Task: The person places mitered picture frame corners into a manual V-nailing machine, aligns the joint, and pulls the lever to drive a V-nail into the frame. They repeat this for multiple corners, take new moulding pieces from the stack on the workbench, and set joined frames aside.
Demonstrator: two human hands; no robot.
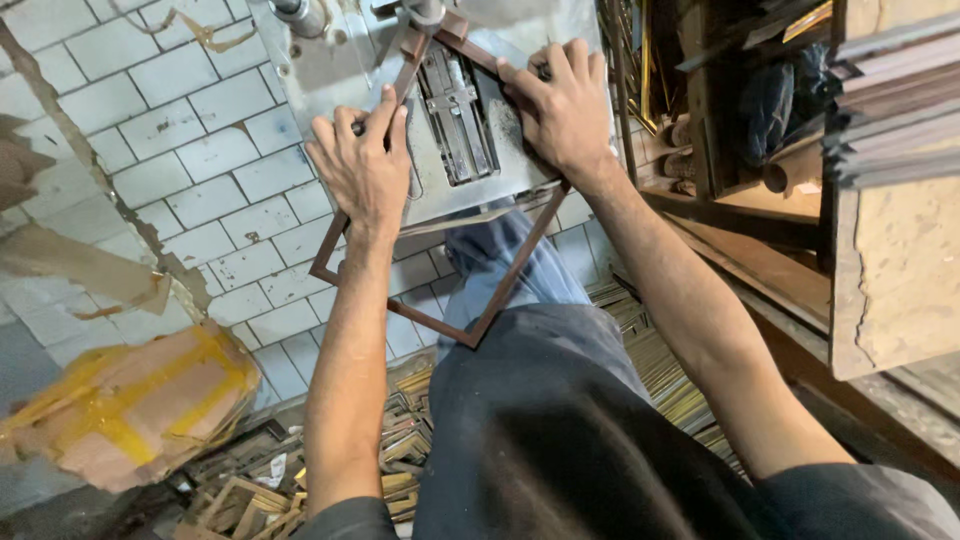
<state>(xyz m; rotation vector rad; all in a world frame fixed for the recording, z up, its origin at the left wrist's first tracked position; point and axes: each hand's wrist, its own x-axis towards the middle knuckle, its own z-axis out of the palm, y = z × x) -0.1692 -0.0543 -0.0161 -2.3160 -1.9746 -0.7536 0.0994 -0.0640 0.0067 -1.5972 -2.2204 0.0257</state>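
The frame lies on the machine's surface, with one corner up at the top and the opposite corner hanging off the near edge, above the person's knee. The left hand presses on its left side, the right hand on its right side. The metal clamp sits between the hands. Scrap pieces lie on the floor below. Shelves stand to the right.

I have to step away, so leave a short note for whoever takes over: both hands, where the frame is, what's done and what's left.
Left hand: pressing the brown frame's left rail onto the metal machine table.
Right hand: pressing the right rail down.
Frame: its top corner sits under the machine head; the lower half overhangs the table.
Done: all four sides look assembled.
Left: can't tell whether this corner is fastened; check it.
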